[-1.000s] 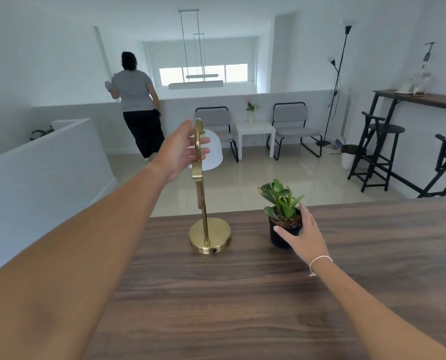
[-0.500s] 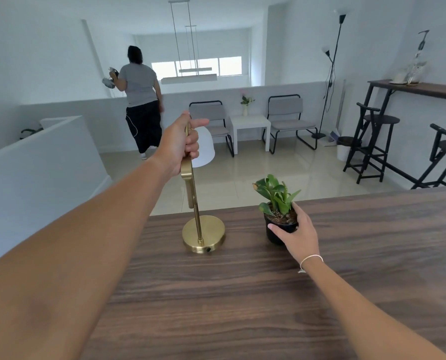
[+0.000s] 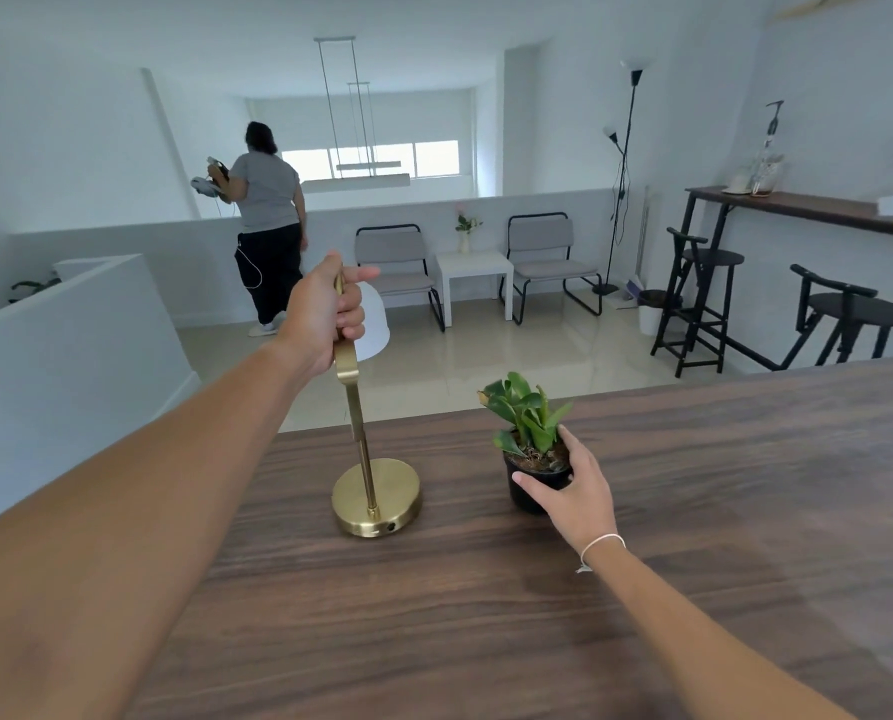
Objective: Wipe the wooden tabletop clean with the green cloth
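Spanning the lower half of the frame, dark wooden worktop (image 3: 537, 615), grain running left to right; green cloth nowhere in view. Near its far edge, centre of frame, brass lamp (image 3: 369, 459) on a round base, white shade behind the stem. Left hand (image 3: 324, 314), centre-left, fingers wrapped round the lamp's upper stem, index finger pointing out. Just right of the lamp, small potted plant (image 3: 530, 449) in a black pot; right hand (image 3: 576, 493) cupping the pot, thumb and fingers curled round its rim. Upper left, a person (image 3: 267, 220) standing, back turned.
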Available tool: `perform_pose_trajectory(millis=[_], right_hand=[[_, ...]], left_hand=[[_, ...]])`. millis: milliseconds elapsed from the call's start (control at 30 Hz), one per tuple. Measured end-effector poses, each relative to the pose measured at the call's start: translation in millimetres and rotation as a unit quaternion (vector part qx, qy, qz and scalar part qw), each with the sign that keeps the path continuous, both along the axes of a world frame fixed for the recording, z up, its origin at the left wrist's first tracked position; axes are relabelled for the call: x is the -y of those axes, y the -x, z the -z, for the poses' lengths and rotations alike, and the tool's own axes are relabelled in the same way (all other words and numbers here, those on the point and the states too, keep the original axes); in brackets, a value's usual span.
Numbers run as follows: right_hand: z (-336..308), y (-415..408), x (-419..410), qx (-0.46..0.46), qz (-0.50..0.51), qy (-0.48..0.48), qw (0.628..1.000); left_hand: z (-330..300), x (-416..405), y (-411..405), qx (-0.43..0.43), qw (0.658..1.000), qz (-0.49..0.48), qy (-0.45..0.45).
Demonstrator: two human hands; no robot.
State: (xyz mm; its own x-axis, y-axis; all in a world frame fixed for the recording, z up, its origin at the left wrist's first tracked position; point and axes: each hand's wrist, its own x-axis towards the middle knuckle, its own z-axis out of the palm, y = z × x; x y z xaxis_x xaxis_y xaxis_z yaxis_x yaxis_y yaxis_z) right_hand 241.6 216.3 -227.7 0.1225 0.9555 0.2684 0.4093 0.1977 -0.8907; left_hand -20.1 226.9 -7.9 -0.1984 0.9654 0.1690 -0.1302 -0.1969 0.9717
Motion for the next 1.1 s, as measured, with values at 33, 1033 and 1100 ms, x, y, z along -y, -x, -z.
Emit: perform_pose_trajectory(millis=[33,1033,1100], right_hand=[[-1,-3,9,-0.001,-0.004,-0.002,1.000],[5,-36,182,-0.011,-0.046,0.030,0.998],[2,-36,185,-0.008,-0.045,0.038,0.998]], left_hand=[[-2,10,-4,0.001,1.000,0.000,-0.001],[5,198,-41,-0.020,1.000,-0.002,0.012],[7,200,-41,-0.023,1.000,-0.008,0.016]])
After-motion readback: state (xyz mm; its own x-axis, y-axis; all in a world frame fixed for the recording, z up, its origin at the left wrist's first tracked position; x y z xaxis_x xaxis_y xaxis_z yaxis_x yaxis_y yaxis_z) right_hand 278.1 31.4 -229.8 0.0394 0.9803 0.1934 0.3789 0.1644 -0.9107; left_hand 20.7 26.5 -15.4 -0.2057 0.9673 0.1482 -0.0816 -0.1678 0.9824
